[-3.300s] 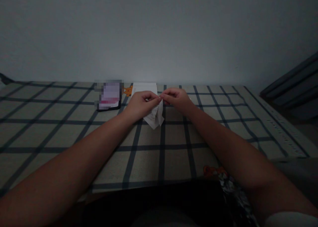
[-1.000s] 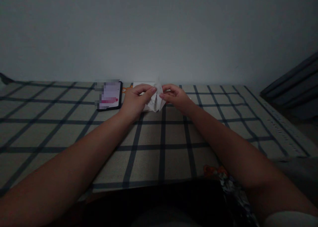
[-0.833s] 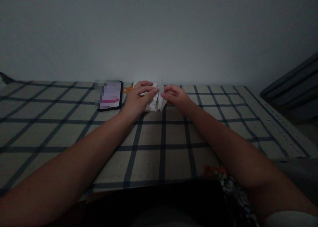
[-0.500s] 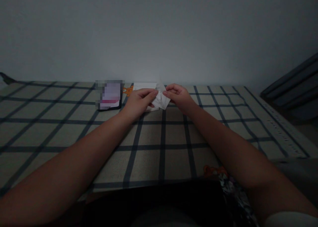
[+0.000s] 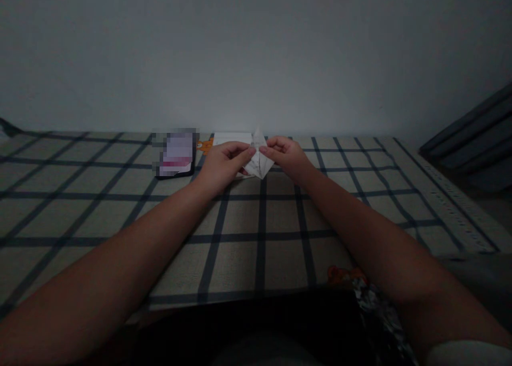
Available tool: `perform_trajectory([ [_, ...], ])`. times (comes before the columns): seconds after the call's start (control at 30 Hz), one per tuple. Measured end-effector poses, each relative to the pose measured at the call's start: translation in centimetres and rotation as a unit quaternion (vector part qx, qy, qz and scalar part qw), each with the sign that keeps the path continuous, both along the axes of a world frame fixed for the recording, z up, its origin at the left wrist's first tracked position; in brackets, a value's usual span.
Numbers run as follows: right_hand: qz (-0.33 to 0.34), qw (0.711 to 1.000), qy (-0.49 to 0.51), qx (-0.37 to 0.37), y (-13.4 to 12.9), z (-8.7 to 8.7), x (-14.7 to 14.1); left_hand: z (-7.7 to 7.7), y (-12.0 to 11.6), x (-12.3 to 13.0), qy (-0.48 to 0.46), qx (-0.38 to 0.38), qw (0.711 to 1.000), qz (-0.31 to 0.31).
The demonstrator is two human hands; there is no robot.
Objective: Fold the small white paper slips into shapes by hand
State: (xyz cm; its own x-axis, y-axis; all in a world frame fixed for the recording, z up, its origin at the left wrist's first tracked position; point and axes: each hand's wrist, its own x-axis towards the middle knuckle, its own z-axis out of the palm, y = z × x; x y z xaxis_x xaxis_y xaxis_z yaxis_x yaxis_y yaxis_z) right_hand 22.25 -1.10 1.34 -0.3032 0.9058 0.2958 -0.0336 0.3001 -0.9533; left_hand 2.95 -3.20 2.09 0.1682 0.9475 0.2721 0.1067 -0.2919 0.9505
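Between my two hands is a folded white paper, pointed at its top and bottom, with a crease down its middle. My left hand is closed on its left side, thumb on the front near the centre line. On the other side my right hand pinches the right part between thumb and fingers. Both thumbs lie close to the central crease. Behind my left hand a flat white sheet or pad lies on the cloth, partly hidden by that hand.
A dark-edged phone, its screen lit and partly blurred, stands left of my left hand. A checked cloth with orange bear prints covers the table. Behind it rises a grey wall. Dark folded fabric is at the right.
The folded paper has been spread into a more even diamond, its lower tip now pointing straight down. My right thumb has shifted slightly; both hands stay in nearly the same place.
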Motion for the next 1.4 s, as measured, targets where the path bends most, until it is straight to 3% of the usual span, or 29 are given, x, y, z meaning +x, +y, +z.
perform_trajectory([
  [0.47, 0.003, 1.0, 0.009, 0.004, 0.14, -0.24, 0.01, 0.04, 0.04, -0.03, 0.019, 0.006, 1.0, 0.021],
  [0.7, 0.009, 0.997, -0.06, 0.045, -0.02, 0.22, 0.18, 0.2, -0.23, -0.07, 0.04, 0.021, 0.999, 0.016],
  [1.2, -0.007, 0.997, -0.049, 0.064, 0.17, 0.06, 0.33, 0.12, -0.2, 0.21, -0.035, -0.052, 0.998, -0.019],
  [1.4, -0.007, 0.997, -0.055, 0.06, 0.39, -0.1, 0.32, 0.34, -0.07, -0.11, -0.027, -0.049, 0.998, -0.014],
])
